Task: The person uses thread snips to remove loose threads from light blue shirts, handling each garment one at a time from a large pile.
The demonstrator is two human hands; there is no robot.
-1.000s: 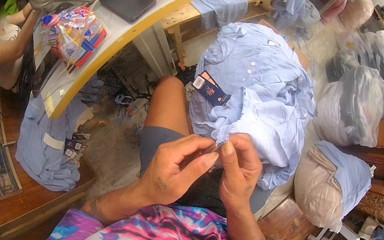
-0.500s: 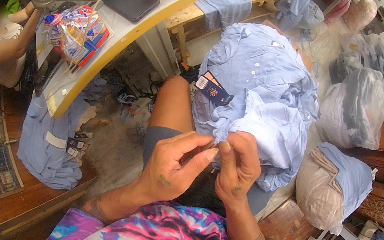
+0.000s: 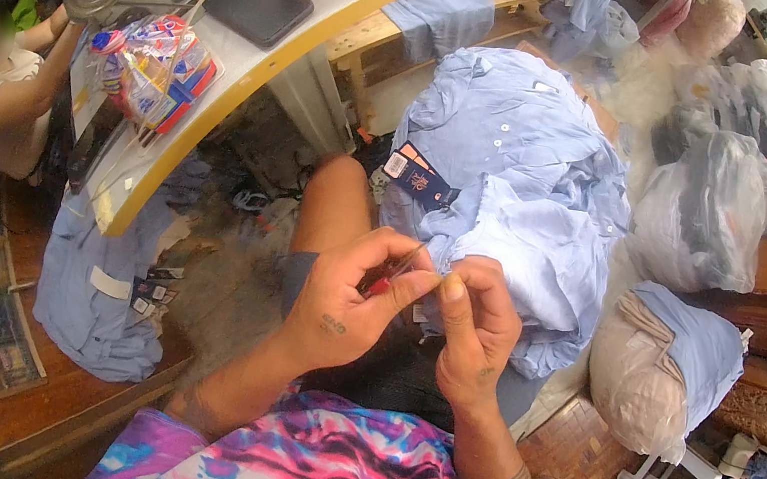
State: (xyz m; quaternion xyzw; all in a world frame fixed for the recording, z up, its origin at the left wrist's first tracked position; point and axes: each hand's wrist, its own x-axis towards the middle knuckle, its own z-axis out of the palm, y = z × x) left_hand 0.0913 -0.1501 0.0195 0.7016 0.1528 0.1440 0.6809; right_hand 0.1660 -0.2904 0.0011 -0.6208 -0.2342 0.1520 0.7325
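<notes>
Blue garment | ahead of hands, long axis away | right hand: nearer, pinching edge | left hand: holding red object

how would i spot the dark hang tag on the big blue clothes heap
Find the big light-blue clothing heap near the centre. On its left side lies the hang tag. Dark navy with orange and white patches, it stands out against the pale cloth.
</notes>
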